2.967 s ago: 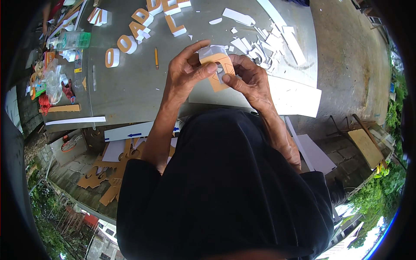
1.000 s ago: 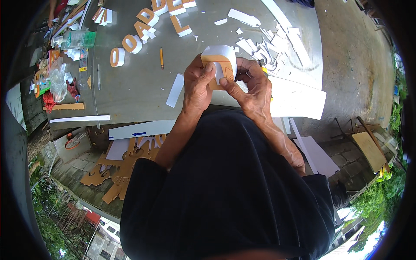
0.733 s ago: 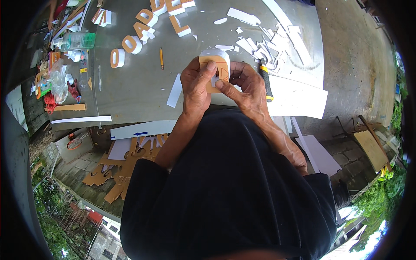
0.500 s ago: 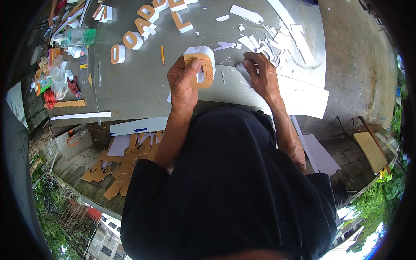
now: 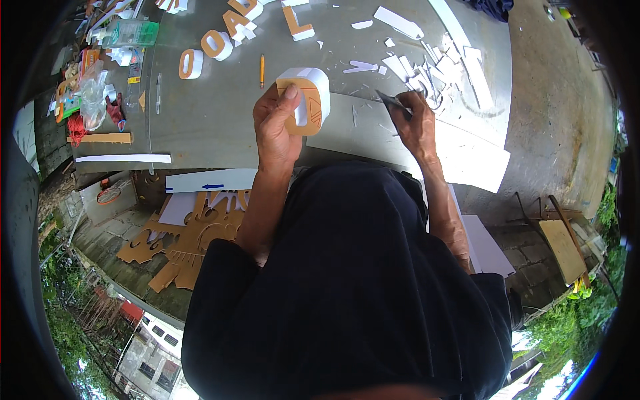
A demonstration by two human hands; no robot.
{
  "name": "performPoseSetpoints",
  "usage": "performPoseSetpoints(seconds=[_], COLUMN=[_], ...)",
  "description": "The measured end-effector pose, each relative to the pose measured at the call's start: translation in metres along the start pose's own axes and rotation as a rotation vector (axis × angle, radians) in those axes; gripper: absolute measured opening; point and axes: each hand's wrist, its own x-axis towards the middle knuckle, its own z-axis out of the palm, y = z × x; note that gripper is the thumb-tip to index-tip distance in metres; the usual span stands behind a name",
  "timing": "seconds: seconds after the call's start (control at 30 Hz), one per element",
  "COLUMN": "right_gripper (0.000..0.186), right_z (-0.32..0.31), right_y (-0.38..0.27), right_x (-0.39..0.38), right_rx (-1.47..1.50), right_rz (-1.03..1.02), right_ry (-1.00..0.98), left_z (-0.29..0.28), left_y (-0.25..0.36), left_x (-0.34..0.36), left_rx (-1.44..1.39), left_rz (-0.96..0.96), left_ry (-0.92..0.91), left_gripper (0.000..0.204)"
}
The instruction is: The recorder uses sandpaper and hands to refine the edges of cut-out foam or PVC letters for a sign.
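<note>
Cardboard offcuts (image 5: 200,243): brown, cut with curved openings, lying in the near left, below the level of the table (image 5: 207,127).
White strip (image 5: 123,158): one, narrow, laid along the near left edge of the table.
White sheet (image 5: 467,163): one, flat, at the near right edge.
Left hand (image 5: 277,130): closed on a hollow block, thumb pressed to the brown face.
Hollow block (image 5: 315,110): raised over the near middle of the table; brown face with red pencil-like marks, white side wall on the visible outer edge. Outer wall judged largely done; far side hidden, inner lining uncertain.
Right hand (image 5: 419,127): fingers pinched together on a thin dark piece (image 5: 393,103), its kind unclear, well apart from the block.
Pencil (image 5: 262,70): yellow, lying beyond the left hand.
Scraps (image 5: 437,70): white, heaped on the far right.
Letter blocks (image 5: 292,23): several, brown-faced, white-walled, far left to middle; these looked complete, leaving the held one seemingly in finishing.
</note>
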Motion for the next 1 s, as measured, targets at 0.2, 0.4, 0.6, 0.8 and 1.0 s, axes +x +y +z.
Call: performPoseSetpoints(seconds=[0.2, 0.4, 0.6, 0.8, 1.0], right_gripper=[0.031, 0.034, 0.025, 0.036, 0.036], right_z=[-0.020, -0.029, -0.031, -0.041, -0.027], right_y=[-0.096, -0.128, -0.128, -0.135, -0.118], right_x=[0.018, 0.017, 0.014, 0.017, -0.006], right_rx=[0.701, 0.515, 0.508, 0.548, 0.462], right_rz=[0.075, -0.026, -0.063, 0.042, -0.197], right_ry=[0.026, -0.100, 0.034, -0.190, -0.009], left_z=[0.019, 0.030, 0.036, 0.035, 0.039], left_y=[0.007, 0.013, 0.016, 0.014, 0.008], left_x=[-0.004, -0.004, -0.008, -0.009, -0.014], left_rx=[0.001, 0.028, 0.078, 0.089, 0.032], left_rz=[-0.004, -0.022, -0.031, -0.056, -0.093], left_ry=[-0.105, -0.136, -0.126, -0.136, -0.112], left_gripper=[0.028, 0.026, 0.027, 0.027, 0.027])
